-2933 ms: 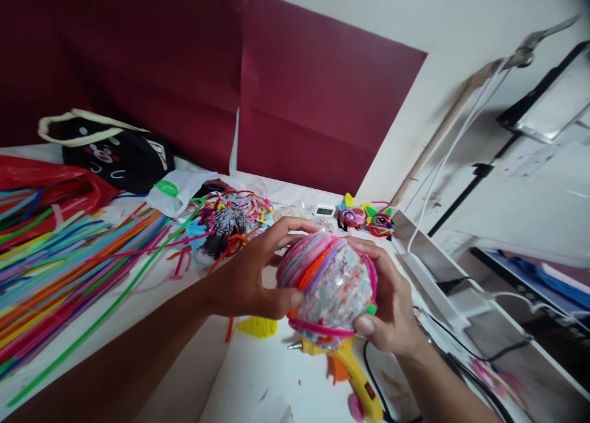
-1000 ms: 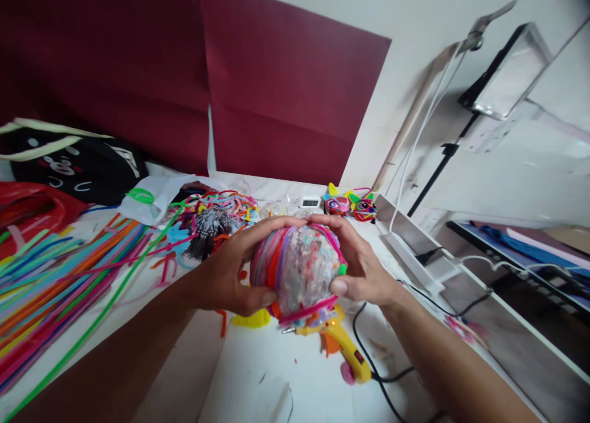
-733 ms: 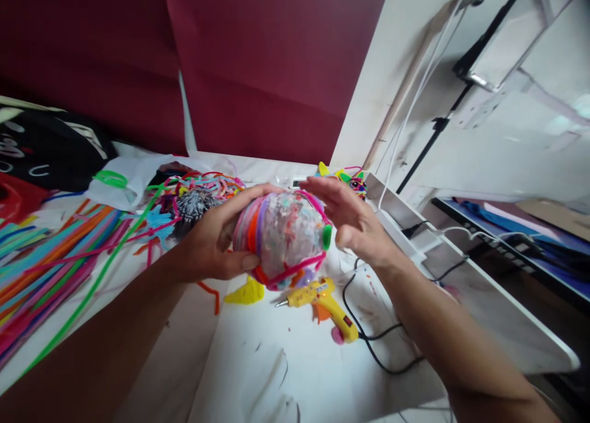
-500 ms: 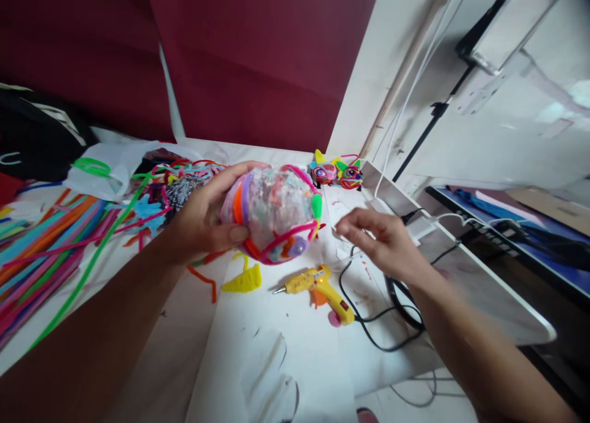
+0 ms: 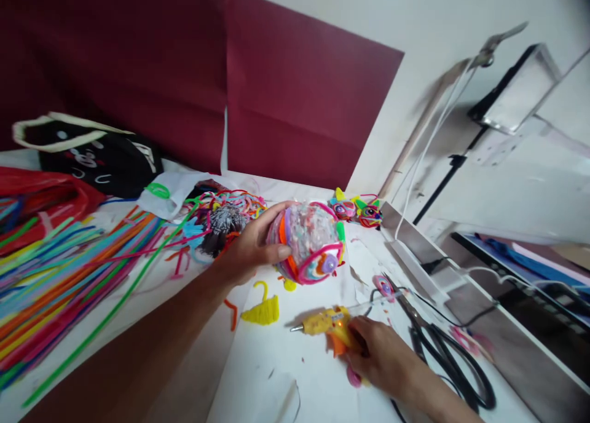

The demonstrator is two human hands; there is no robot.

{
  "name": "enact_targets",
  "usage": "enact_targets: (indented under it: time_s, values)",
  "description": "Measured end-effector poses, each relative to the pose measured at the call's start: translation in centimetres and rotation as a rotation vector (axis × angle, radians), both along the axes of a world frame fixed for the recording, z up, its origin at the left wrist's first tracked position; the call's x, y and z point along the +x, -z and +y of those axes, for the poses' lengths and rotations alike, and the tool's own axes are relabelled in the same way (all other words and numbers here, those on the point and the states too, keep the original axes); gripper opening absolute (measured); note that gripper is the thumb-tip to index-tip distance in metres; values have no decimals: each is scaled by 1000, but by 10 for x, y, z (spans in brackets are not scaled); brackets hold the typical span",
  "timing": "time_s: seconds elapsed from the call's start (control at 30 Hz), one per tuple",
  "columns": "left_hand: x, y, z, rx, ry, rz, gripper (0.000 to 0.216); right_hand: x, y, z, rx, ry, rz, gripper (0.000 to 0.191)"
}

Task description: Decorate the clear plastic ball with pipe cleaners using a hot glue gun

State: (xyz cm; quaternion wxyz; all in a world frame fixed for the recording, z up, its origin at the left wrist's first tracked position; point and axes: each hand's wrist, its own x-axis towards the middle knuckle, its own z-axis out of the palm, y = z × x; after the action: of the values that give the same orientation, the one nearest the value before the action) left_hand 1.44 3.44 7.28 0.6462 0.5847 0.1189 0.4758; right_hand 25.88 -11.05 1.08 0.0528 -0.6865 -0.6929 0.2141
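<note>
Left hand holds ball above table. Ball: left end wrapped, purple disc fitted near right; upper middle remains unwrapped. Right hand grasps glue gun, near side.

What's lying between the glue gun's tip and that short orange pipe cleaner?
In the head view, a yellow triangular piece with a curled stem lies between the glue gun and the short orange pipe cleaner, touching neither.

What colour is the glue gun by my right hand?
The glue gun is yellow with a silvery tip, best seen in the head view.
</note>
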Motion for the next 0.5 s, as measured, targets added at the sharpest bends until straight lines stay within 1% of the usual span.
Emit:
enact_targets:
  time_s: [0.13,0.2,0.27,0.33,0.4,0.47,0.5]
  values:
    - [1,0,0,20,-1,-37,83,0,-5,-2,-78,53,174,9]
    - [1,-1,0,7,-13,-59,82,-1,-12,-5,-122,91,313,11]
    - [1,-2,0,-7,-29,-79,81,0,-21,-8,-134,120,468,17]
    - [0,-3,1,-11,-49,-94,79,4,-32,-12,-103,137,591,23]
    - [-1,-4,2,-7,-75,-108,77,11,-43,-16,-56,142,660,28]
    - [-1,-6,4,1,-95,-121,74,19,-54,-20,-4,112,732,30]
    - [-2,-6,5,6,-102,-126,73,22,-59,-21,54,89,786,32]
